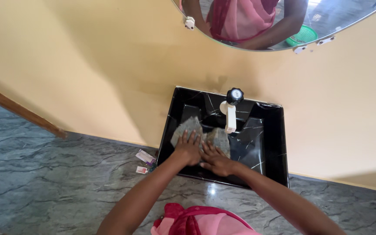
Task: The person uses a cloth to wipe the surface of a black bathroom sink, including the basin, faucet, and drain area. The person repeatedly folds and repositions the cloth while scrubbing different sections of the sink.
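two flat hands on grey cloth

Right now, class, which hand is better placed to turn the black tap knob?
Probably the right hand: it lies on the grey cloth just below the black tap knob; the left hand sits further aside.
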